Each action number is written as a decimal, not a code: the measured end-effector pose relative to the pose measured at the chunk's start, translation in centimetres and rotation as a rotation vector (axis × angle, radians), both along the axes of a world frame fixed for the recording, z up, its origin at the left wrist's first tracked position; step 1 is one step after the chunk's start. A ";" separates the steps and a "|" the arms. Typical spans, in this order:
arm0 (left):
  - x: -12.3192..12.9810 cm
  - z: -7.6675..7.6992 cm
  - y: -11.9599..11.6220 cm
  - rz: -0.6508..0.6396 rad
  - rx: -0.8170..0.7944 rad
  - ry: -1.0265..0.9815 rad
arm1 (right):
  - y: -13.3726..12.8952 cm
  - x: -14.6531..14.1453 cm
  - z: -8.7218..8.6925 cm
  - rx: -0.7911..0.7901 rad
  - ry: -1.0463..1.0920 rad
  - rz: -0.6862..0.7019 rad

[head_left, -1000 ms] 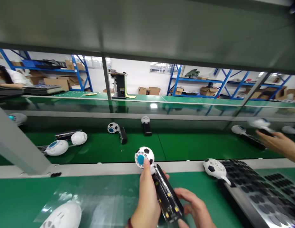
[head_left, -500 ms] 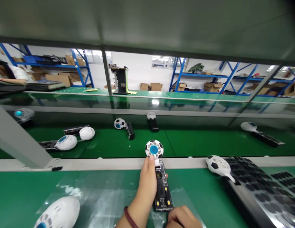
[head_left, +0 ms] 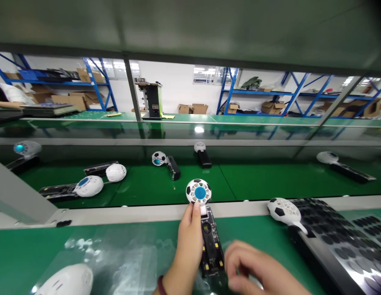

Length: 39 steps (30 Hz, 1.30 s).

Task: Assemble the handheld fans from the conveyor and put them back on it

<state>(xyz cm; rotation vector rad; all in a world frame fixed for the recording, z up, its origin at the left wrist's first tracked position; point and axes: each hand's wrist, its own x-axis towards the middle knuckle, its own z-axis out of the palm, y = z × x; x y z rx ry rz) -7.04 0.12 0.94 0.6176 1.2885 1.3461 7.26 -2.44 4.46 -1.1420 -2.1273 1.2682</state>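
My left hand (head_left: 185, 246) grips a small handheld fan (head_left: 205, 221) by its black open handle, where a circuit board with yellow parts shows. The fan's round football-patterned head with a blue centre (head_left: 198, 191) points away from me, over the metal rail. My right hand (head_left: 258, 270) is blurred and hovers just right of the handle's lower end, fingers loosely curled, with nothing seen in it. A second football fan (head_left: 284, 211) lies to the right, against a black tray.
Several more fans lie on the green conveyor belt (head_left: 270, 180) beyond the rail. A white fan head (head_left: 66, 282) sits at the lower left on a clear plastic sheet (head_left: 116, 258). A tray of black oval pads (head_left: 340, 241) fills the right. A co-worker sits far left.
The fan has turned upright with its blue centre facing me. My right hand has risen from the handle's bottom end to beside it. The co-worker's hand at the right is gone.
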 end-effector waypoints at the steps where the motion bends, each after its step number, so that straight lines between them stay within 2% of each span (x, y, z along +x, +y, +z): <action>1: -0.1 0.0 0.0 0.002 0.021 0.029 | 0.8 -0.3 1.0 -0.035 -0.016 -0.064; 4: -0.3 0.1 -0.1 -0.005 0.065 0.107 | 3.0 -1.6 2.4 -0.028 -0.071 -0.171; 7: -0.3 0.2 -0.1 -0.018 0.058 0.123 | 4.1 -2.4 2.0 0.056 -0.060 -0.121; 12: -0.3 -0.1 0.1 -0.008 0.013 0.090 | 4.0 -2.8 0.8 0.161 -0.059 -0.096; 15: -0.2 -0.2 0.3 0.044 -0.016 0.100 | 4.0 -2.9 0.5 0.198 -0.063 -0.093; 22: 0.0 0.5 0.4 0.116 -0.099 0.117 | 4.2 -3.1 0.3 0.291 -0.114 -0.049; 29: -0.5 0.5 0.2 -0.034 -0.050 0.137 | 4.2 -3.1 -0.2 0.369 -0.129 -0.020; 39: -0.6 0.5 0.1 -0.049 -0.042 0.160 | 4.6 -3.0 0.2 0.427 -0.143 0.061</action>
